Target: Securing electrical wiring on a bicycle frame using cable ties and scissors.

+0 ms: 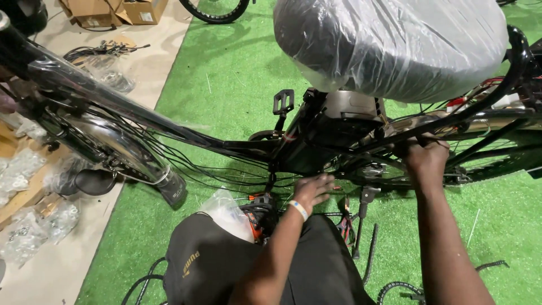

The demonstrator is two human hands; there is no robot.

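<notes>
A black metal bicycle frame [243, 148] stands on green turf just ahead of both hands. The left hand [312, 191] reaches its loosely curled fingers under it; the right hand [424, 157] grips a rear frame tube, arm extended.

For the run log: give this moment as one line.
left hand: on bike frame low, by cables | right hand: gripping rear frame tube | seat: plastic-wrapped | floor: green turf

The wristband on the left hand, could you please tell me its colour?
The wristband is white with a thin yellow stripe, seen best in the head view.
</notes>
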